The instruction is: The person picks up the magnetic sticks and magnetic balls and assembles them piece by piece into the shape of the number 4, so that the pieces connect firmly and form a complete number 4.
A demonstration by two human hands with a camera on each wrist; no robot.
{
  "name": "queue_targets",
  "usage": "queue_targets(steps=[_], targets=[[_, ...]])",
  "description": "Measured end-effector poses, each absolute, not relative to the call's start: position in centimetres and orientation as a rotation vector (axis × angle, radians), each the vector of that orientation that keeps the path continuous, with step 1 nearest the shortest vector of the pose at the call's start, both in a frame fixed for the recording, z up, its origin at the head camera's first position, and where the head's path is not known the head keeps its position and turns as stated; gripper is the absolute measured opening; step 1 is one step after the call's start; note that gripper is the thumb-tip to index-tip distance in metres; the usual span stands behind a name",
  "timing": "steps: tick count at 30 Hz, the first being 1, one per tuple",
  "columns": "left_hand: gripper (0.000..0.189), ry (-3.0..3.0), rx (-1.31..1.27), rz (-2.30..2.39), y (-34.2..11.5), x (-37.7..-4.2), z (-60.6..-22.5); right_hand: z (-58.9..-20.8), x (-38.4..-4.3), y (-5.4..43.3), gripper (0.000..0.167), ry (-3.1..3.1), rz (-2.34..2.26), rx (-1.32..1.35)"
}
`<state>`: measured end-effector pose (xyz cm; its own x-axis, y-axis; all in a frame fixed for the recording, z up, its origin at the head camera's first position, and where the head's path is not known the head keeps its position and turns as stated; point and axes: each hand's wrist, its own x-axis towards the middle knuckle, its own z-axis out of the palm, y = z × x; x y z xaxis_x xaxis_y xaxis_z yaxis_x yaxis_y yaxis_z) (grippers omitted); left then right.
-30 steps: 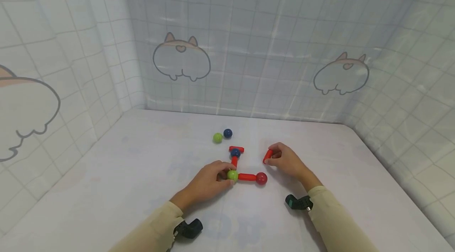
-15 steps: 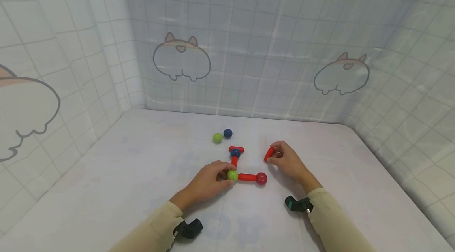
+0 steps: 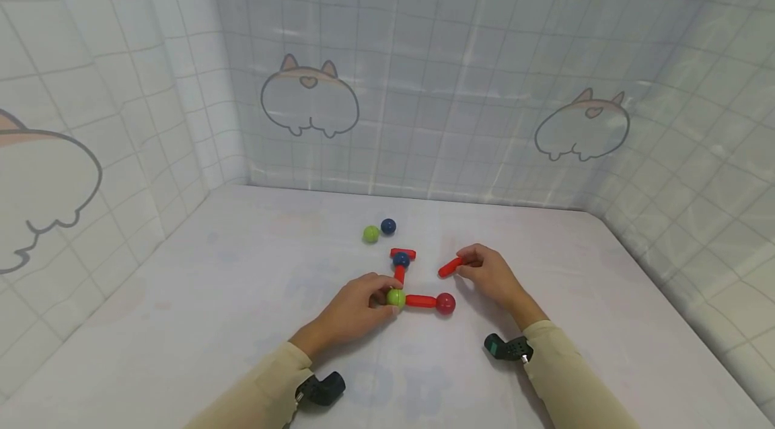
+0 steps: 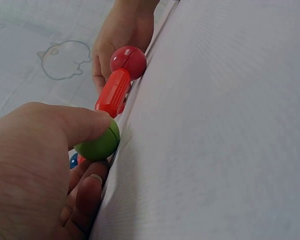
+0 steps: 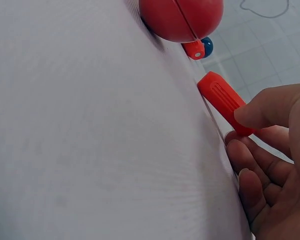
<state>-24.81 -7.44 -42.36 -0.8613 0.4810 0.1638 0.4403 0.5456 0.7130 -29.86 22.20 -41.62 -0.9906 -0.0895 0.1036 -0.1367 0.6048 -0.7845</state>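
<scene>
My left hand (image 3: 357,308) holds a green ball (image 4: 99,142) between thumb and fingers, low at the white table. From that ball one red rod (image 3: 420,301) runs right to a red ball (image 3: 445,304). Another red rod (image 3: 399,276) leads away from it to a blue ball (image 3: 401,260). To the right, my right hand (image 3: 489,276) pinches a loose red rod (image 5: 222,100) by one end, its other end pointing left. In the right wrist view the thumb lies on the grooved side of this rod, and the red ball shows large at the top.
Just behind the blue ball lies a red rod (image 3: 404,253), crosswise. Farther back sit a loose green ball (image 3: 371,234) and a second blue ball (image 3: 389,226). Tile-patterned curtains (image 3: 418,79) enclose the white table (image 3: 212,294) at the back and sides.
The rod in my right hand has swung from steeply upright in view to a flatter slant, its free end now pointing left. My left hand and the joined pieces have stayed put.
</scene>
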Motion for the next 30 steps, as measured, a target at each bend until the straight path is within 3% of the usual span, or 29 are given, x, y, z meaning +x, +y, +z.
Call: queue_targets(steps=[15, 30], targets=[[0.038, 2.721, 0.822, 1.224, -7.2, -24.8, -42.2, -41.7, -29.6, 22.4, 0.03, -2.845, 1.311, 0.102], [0.039, 2.717, 0.803, 1.221, -7.5, -24.9, -42.4, -41.1, -28.6, 22.9, 0.03, -2.736, 1.559, 0.038]])
